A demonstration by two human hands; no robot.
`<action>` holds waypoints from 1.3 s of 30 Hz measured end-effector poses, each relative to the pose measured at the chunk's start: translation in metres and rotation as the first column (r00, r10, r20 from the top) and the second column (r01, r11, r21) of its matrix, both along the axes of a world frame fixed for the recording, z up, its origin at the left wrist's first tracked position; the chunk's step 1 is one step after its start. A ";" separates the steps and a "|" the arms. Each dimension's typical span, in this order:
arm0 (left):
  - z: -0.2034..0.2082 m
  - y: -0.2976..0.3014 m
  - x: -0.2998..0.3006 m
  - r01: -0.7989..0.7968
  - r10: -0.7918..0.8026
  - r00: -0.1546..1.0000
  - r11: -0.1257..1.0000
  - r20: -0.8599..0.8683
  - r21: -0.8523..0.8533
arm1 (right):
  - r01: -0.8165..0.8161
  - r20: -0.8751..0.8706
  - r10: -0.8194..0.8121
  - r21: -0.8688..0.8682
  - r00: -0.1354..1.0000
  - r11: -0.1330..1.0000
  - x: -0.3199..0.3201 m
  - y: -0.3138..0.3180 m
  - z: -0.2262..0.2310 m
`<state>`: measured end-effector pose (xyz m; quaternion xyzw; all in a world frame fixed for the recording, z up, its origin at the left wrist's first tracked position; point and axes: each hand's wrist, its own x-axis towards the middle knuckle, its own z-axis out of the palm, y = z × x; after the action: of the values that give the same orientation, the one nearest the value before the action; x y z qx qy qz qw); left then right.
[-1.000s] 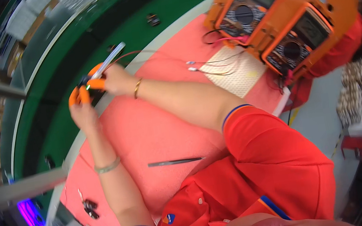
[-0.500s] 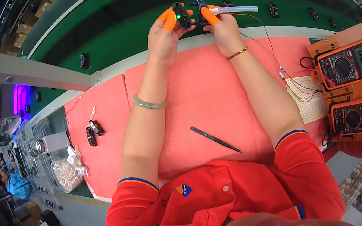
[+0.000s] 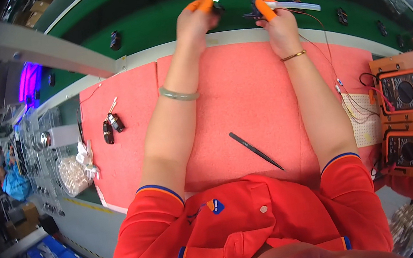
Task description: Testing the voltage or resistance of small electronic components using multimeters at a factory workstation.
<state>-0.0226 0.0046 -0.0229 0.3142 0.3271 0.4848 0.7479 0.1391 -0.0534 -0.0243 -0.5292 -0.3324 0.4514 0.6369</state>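
Note:
Above the green belt, my left hand (image 3: 194, 28), with orange finger covers, is closed on a small black device (image 3: 218, 8) showing a green light; motion blurs it. Apart from it to the right, my right hand (image 3: 283, 29) grips a black clamp-like fixture (image 3: 254, 6) with prongs facing left. A pale translucent tube (image 3: 300, 5) and thin brown wires run from the fixture. Black tweezers (image 3: 256, 151) lie on the pink mat (image 3: 243, 91) between my forearms.
Two black devices (image 3: 108, 132) and a cotton swab (image 3: 114, 104) lie on the mat's left. Beyond them stands a tub of white pieces (image 3: 73, 174). Two orange multimeters (image 3: 411, 90) and a white breadboard (image 3: 362, 119) are at right. More devices sit along the green belt (image 3: 164, 26).
My hands have drawn apart, widening the gap between the device and the fixture. The device has turned in my left hand. The whole view has shifted slightly.

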 end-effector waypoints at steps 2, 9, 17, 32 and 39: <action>0.012 -0.008 0.006 -0.029 0.218 0.728 0.957 -0.651 0.287 | 0.006 -0.003 -0.006 -0.004 1.000 1.000 0.002 -0.002 0.000; 0.003 0.003 -0.013 0.120 0.477 0.185 0.857 -0.859 0.502 | -0.018 0.007 0.018 0.009 1.000 1.000 -0.001 -0.003 -0.003; 0.005 0.039 -0.107 -0.021 0.375 -0.359 0.912 -0.855 0.410 | -0.020 -0.015 0.020 -0.002 1.000 1.000 -0.004 -0.006 0.003; 0.028 -0.042 -0.035 0.308 0.684 0.146 0.655 -0.715 0.690 | -0.188 -0.097 0.199 0.109 0.975 0.976 0.003 0.002 -0.007; 0.036 -0.132 -0.174 0.260 0.716 -0.270 0.698 -0.644 0.667 | -0.187 -0.143 0.200 0.094 0.969 0.978 0.002 -0.002 -0.005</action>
<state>-0.1967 -0.1277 0.0134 0.6978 0.6556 0.2786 -0.0744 0.1414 -0.0549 -0.0298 -0.4324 -0.3508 0.5367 0.6339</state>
